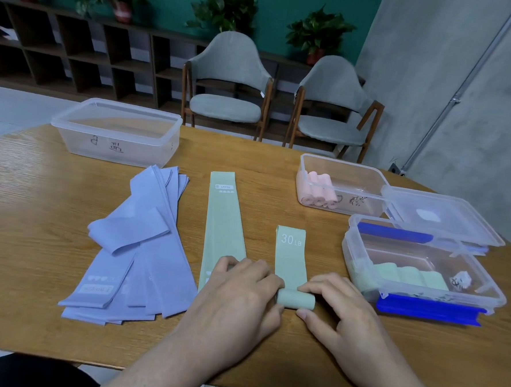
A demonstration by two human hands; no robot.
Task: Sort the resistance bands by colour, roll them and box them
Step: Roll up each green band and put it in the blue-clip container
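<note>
A pale green band (291, 257) marked "30 LB" lies near the table's front, its near end wound into a roll (297, 299). My left hand (242, 294) and my right hand (335, 303) pinch that roll from either side with curled fingers. A second green band (222, 221) lies flat to the left, its near end under my left hand. Several lilac bands (137, 243) lie in a loose pile further left. On the right, a clear box (423, 263) holds green rolls (404, 275). Behind it another box (338, 183) holds pink rolls (317, 192).
An empty clear box (117, 131) with handwriting on its side stands at the back left of the wooden table (39, 186). A clear lid (438, 216) leans beside the pink box. A blue clip (426, 310) juts from the green box. Two grey chairs (228, 81) stand beyond.
</note>
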